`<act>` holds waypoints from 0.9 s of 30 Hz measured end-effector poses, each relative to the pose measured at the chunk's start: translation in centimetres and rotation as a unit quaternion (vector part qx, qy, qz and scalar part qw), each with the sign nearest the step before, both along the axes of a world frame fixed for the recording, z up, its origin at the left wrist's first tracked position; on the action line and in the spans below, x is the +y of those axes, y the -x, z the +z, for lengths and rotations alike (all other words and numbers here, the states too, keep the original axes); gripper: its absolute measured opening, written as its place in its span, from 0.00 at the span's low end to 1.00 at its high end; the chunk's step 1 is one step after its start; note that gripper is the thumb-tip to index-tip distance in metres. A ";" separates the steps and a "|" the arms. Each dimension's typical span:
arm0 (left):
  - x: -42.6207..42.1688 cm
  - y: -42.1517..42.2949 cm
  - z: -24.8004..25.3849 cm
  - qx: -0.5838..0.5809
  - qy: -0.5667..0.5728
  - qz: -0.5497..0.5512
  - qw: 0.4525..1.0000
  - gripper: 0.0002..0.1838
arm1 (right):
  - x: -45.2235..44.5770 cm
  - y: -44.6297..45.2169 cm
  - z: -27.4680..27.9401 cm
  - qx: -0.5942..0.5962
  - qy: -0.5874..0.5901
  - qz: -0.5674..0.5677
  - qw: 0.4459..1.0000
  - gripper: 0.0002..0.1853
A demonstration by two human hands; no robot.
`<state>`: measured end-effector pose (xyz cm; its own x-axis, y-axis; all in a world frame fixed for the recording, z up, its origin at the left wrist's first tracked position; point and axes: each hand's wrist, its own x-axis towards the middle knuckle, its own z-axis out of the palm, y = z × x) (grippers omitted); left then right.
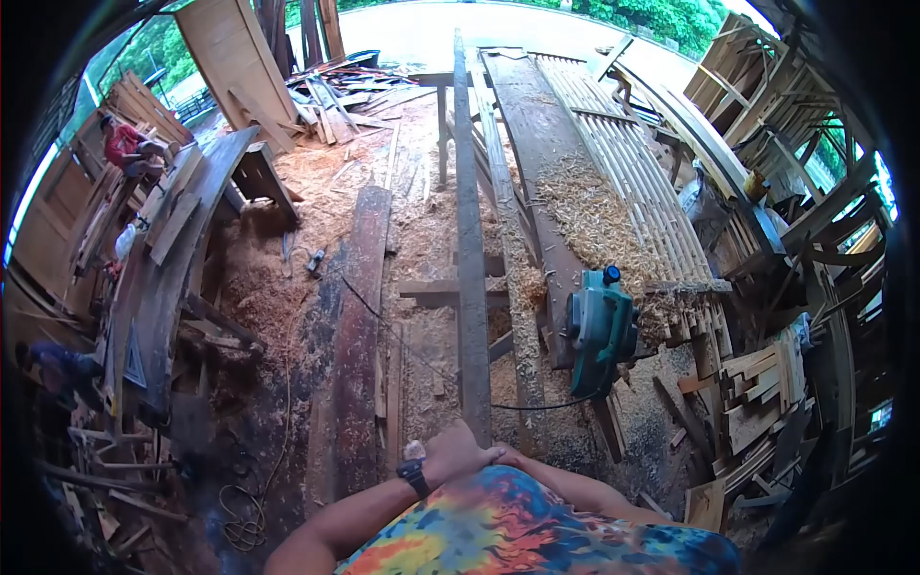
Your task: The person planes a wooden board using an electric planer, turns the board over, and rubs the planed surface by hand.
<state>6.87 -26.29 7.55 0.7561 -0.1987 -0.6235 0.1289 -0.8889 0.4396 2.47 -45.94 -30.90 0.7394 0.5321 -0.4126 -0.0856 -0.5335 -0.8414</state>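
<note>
A long narrow wooden plank [470, 240] runs straight away from my body, resting across wooden supports. My left hand [452, 452], with a dark watch on its wrist, is closed over the near end of this plank. Right beside it, my right hand [500, 456] is closed at the same end, its fingers partly hidden by the left hand and my shirt. A green electric planer [602, 331] sits to the right on the shavings-strewn boards, apart from both hands. Its black cord crosses near the plank's close end.
Wood shavings [594, 216] cover the wide board [527, 101] and slats [642, 182] at right. On the littered floor lie a hammer [314, 260] and a looped cord [244, 527]. Scrap wood [757, 393] is piled right. A person in red [122, 146] sits far left; another in dark blue [62, 369] is nearer.
</note>
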 end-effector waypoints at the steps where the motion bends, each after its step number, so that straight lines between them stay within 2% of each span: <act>1: 0.0 0.0 -0.2 -0.003 0.006 0.006 1.000 0.57 | -0.2 -0.2 0.8 0.006 0.001 0.011 1.000 0.16; 5: 0.1 -0.2 0.5 0.005 0.014 0.020 1.000 0.55 | 0.0 -1.6 6.8 0.037 0.002 0.049 0.998 0.14; 6: 0.2 -0.2 0.4 0.005 0.020 0.020 1.000 0.55 | 0.3 -1.4 7.6 0.036 0.025 0.021 0.999 0.13; 9: 0.4 0.4 -0.7 -0.053 0.038 0.030 0.997 0.51 | 1.4 -1.8 10.1 0.163 0.101 -0.086 0.978 0.16; 10: 0.6 0.6 -1.0 -0.081 0.044 0.034 0.995 0.49 | 1.3 -1.1 6.5 0.216 0.033 -0.155 0.964 0.18; 12: 0.8 0.7 -1.1 -0.073 0.052 0.034 0.995 0.48 | 2.2 -1.4 7.0 0.332 -0.124 -0.287 0.890 0.24; 14: 1.0 0.8 -2.2 -0.084 0.072 0.033 0.993 0.45 | 5.0 -2.3 16.5 0.439 -0.296 -0.405 0.746 0.30; 15: 1.2 0.9 -4.0 -0.097 0.090 0.026 0.991 0.43 | 5.1 -2.4 18.0 0.402 -0.291 -0.386 0.778 0.37; 16: 0.8 0.6 -5.0 -0.107 0.112 0.012 0.988 0.41 | 4.7 -2.9 17.6 0.390 -0.286 -0.395 0.781 0.38; 17: 0.5 -0.3 2.4 -0.036 0.095 0.020 0.995 0.51 | 4.2 -3.3 16.7 0.380 -0.280 -0.409 0.781 0.38; 19: 0.4 -0.6 2.5 0.002 0.103 0.010 0.995 0.52 | 4.7 -4.0 15.5 0.373 -0.268 -0.418 0.783 0.40; 20: 0.5 -0.2 2.5 -0.022 0.092 0.017 0.995 0.45 | 5.8 -4.1 15.7 0.378 -0.262 -0.407 0.789 0.40; 21: 0.5 0.2 2.4 -0.048 0.081 0.028 0.995 0.39 | 5.7 -4.1 16.1 0.350 -0.254 -0.374 0.820 0.42; 22: 0.5 0.4 2.3 -0.075 0.070 0.040 0.994 0.33 | 5.9 -4.4 16.7 0.359 -0.294 -0.372 0.804 0.41; 23: 0.7 0.4 2.1 -0.069 0.072 0.038 0.994 0.33 | 6.2 -4.7 17.2 0.368 -0.333 -0.372 0.784 0.41; 25: 0.9 0.2 1.6 -0.059 0.077 0.033 0.995 0.34 | 6.5 -4.7 18.3 0.357 -0.300 -0.401 0.789 0.40; 27: 1.1 0.5 1.4 -0.073 0.084 0.030 0.993 0.39 | 6.6 -4.8 18.2 0.356 -0.300 -0.401 0.789 0.40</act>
<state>6.38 -25.22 8.93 0.8496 -0.2422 -0.4685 0.1042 -0.7937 0.5993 7.23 -39.36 -12.73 0.6314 0.2681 -0.7276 -0.7584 0.4091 -0.5074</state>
